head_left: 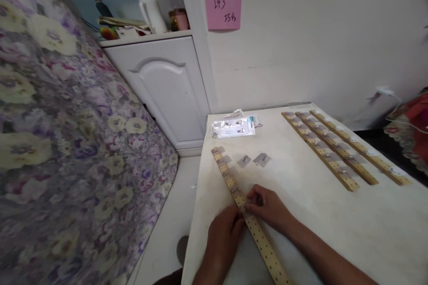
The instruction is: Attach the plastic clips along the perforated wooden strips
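A long yellow strip with rows of dark holes (264, 242) lies slantwise along the table's left side. Clear adhesive hooks (226, 172) sit in a row on its far half. My left hand (225, 231) is closed at the strip's left edge, its fingertips partly hidden. From the right, my right hand (269, 207) comes in closed, thumb and index finger at a small metal hook (244, 210) on the strip. Both hands meet at this hook, and its backing is mostly covered. Two loose clear square hooks (244, 160) (262, 159) rest on the table beyond my right hand.
Three similar strips (321, 151) bearing hooks lie side by side at the table's right. Blister packs of hooks (233, 128) are at the back left. A floral curtain (83, 142) hangs left, before a white cabinet (163, 89). A pink note (223, 3) is on the wall.
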A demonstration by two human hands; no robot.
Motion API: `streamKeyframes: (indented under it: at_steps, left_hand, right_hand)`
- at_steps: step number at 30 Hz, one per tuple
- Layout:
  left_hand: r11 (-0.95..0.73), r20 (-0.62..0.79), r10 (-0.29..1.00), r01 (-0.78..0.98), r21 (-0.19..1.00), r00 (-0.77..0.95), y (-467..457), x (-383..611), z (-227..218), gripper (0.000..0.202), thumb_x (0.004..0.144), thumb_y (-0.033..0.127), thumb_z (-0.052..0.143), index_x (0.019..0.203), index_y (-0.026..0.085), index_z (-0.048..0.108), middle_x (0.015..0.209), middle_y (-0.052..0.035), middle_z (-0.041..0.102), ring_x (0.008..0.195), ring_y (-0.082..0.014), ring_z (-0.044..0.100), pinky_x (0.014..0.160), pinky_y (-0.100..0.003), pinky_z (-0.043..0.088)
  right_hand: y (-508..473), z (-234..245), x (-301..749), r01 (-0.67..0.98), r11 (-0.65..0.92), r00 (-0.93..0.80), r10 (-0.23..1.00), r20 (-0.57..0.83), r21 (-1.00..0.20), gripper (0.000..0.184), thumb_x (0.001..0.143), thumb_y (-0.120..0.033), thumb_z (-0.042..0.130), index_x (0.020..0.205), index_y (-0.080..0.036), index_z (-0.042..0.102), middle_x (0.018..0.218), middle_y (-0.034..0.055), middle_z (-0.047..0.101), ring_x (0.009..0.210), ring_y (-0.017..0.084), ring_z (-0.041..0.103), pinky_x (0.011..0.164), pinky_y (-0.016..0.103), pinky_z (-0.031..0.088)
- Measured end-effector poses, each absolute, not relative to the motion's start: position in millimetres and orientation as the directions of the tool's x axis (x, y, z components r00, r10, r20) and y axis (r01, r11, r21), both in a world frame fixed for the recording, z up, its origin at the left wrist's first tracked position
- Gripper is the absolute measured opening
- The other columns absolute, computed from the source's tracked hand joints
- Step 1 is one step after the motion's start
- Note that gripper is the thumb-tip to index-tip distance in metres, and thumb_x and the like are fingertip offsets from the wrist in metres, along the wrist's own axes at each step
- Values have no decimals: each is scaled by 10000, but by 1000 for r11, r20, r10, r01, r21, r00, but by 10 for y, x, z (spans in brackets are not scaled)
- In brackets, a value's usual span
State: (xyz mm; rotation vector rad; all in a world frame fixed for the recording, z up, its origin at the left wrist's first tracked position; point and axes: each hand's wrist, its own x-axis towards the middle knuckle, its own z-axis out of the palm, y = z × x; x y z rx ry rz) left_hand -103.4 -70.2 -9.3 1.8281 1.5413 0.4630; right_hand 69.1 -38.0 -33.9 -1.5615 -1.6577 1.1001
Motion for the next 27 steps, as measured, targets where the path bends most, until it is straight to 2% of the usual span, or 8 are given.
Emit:
streamKeyframes:
  at_steps: [7, 16, 20, 24, 27]
  left_hand:
    - [-66, -140, 963, 702, 709, 232, -714, -1049, -98, 137, 817, 223, 455, 774, 204, 584, 810, -11, 638, 787, -177, 565, 679, -245, 372]
    - [-57, -152, 957, 671, 739, 249, -691, -1048, -69, 140, 807, 198, 448, 739, 193, 570, 786, -10, 632, 769, -169, 563, 688, -245, 375]
    - [-53, -165, 953, 674, 736, 255, -681, -1053, -36, 130, 787, 190, 461, 727, 186, 576, 768, -11, 628, 763, -172, 560, 683, -251, 371]
    - [-62, -148, 954, 655, 753, 260, -675, -1098, -33, 147, 799, 218, 460, 745, 185, 593, 775, -10, 631, 765, -168, 559, 683, -248, 371]
    - [-67, -124, 965, 677, 733, 230, -660, -1153, -63, 176, 817, 260, 451, 738, 187, 590, 737, -4, 621, 723, -163, 548, 648, -246, 356]
  right_hand:
    - [-397, -315, 691, 464, -11, -135, 987, -84, -886, 196, 686, -229, 640, 879, -208, 614, 713, -14, 617, 650, 145, 544, 588, 241, 388]
    - [-407, -324, 719, 424, -3, -156, 985, -76, -906, 162, 719, -223, 603, 878, -195, 609, 745, 2, 624, 663, 147, 547, 603, 248, 404]
    - [-390, -314, 778, 442, 3, -104, 993, -48, -897, 207, 738, -243, 587, 939, -197, 594, 781, 0, 619, 635, 137, 526, 594, 252, 400]
    - [-465, -297, 897, 445, 7, -63, 998, -23, -895, 99, 787, -291, 543, 796, -192, 553, 670, -22, 557, 620, 136, 507, 582, 248, 389]
    - [-684, -303, 979, 476, 5, -74, 997, -35, -879, 153, 812, -292, 507, 690, -200, 493, 617, -33, 513, 597, 129, 476, 563, 242, 370]
